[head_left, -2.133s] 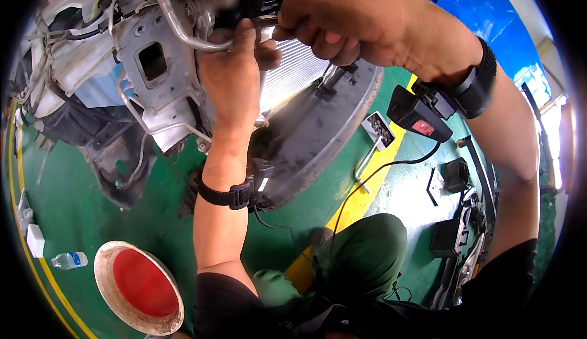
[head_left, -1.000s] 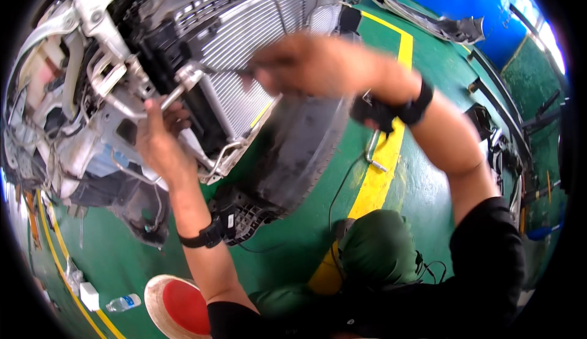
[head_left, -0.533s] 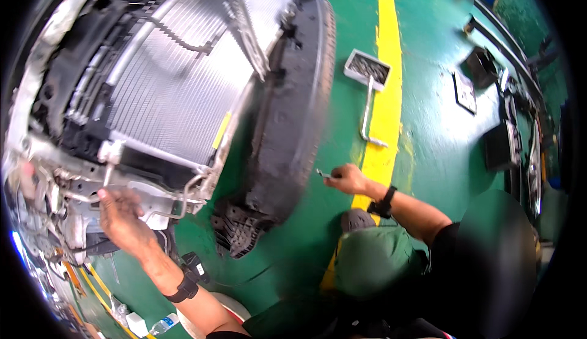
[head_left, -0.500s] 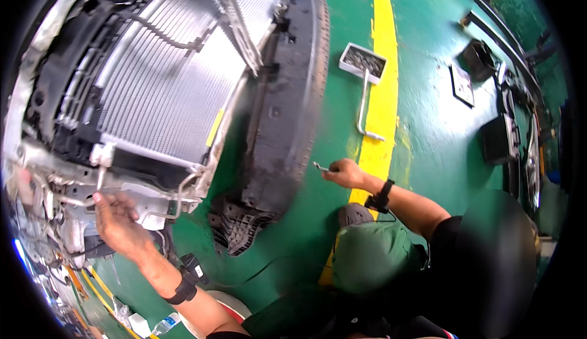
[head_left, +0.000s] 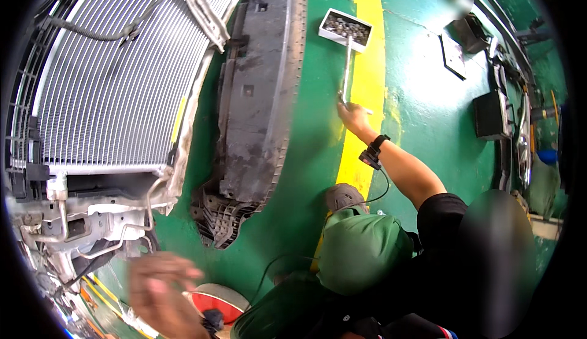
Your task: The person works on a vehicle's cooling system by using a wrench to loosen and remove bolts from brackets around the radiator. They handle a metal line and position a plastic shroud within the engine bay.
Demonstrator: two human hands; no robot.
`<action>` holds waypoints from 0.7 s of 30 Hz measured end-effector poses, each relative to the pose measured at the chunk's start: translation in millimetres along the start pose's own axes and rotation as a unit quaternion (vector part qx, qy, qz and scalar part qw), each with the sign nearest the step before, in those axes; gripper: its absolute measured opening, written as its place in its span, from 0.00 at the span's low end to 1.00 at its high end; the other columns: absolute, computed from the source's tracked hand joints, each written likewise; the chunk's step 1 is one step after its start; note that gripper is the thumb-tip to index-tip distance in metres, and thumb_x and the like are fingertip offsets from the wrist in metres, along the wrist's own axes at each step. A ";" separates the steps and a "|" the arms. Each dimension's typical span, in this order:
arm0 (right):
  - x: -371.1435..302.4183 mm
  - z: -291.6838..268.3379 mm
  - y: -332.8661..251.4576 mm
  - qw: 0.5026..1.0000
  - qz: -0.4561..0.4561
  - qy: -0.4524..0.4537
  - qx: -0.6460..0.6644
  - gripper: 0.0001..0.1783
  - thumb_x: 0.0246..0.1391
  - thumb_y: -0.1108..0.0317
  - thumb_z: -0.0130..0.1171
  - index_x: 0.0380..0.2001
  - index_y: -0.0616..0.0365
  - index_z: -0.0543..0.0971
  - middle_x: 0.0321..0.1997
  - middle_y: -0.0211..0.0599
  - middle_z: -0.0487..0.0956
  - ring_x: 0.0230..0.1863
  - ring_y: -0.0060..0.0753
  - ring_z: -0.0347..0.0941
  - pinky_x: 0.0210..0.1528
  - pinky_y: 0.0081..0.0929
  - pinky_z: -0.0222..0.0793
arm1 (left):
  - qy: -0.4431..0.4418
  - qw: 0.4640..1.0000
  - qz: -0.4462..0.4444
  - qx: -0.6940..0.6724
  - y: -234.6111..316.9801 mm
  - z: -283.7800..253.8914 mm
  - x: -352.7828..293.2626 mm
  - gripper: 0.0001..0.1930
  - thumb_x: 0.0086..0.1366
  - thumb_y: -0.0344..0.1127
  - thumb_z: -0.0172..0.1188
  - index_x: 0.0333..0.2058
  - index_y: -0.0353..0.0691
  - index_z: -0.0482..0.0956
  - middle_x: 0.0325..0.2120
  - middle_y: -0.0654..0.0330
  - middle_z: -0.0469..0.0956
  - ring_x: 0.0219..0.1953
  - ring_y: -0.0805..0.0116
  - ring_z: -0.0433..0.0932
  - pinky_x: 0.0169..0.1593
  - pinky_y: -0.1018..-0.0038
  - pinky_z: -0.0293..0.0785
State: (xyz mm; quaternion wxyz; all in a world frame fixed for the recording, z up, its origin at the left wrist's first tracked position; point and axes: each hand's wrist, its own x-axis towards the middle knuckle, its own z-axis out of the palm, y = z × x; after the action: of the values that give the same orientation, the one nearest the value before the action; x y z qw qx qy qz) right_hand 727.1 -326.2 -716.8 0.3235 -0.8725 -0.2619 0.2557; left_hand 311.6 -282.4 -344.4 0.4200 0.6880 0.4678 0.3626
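My right hand [head_left: 354, 120] is closed at the bend of a long silver L-shaped wrench [head_left: 348, 73] above the yellow floor line. The wrench's far end rests on a white tray [head_left: 328, 34] filled with small metal fasteners. Whether a small tool is also in those fingers is hidden. My left hand [head_left: 160, 293], smeared by motion, is at the lower left, apart from the car front; nothing shows clearly in it. Beyond it are a bent metal pipe [head_left: 63, 220] and a large silver radiator-like core [head_left: 122, 88].
A long black plastic bumper part [head_left: 257, 106] lies on the green floor between car and tray. Below is a round red-topped seat or tub [head_left: 223, 305]. To the right are a black case [head_left: 491, 116] and a flat dark-edged panel [head_left: 453, 56]. A shoe [head_left: 345, 197] is near the line.
My right hand, earlier holding a small metal tool, has moved forward onto the wrench's bend. My left hand has left the pipe area and come back toward me. The view has shifted.
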 end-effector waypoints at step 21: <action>-70.5 109.5 -44.2 0.808 0.255 -0.302 0.438 0.06 0.61 0.72 0.49 0.38 0.60 0.75 0.31 0.35 0.80 0.32 0.31 0.78 0.38 0.28 0.75 | -0.301 0.910 -0.087 0.271 -62.2 63.9 -66.6 0.19 0.62 0.39 0.65 0.45 0.31 0.73 0.40 0.46 0.80 0.40 0.50 0.82 0.42 0.63 0.78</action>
State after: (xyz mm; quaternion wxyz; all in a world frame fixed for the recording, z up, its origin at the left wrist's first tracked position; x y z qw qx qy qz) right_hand 595.2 -294.0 -738.7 0.4988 -0.5527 0.0254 0.6671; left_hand 327.6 -347.8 -433.1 0.3684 0.8081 0.4579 -0.0400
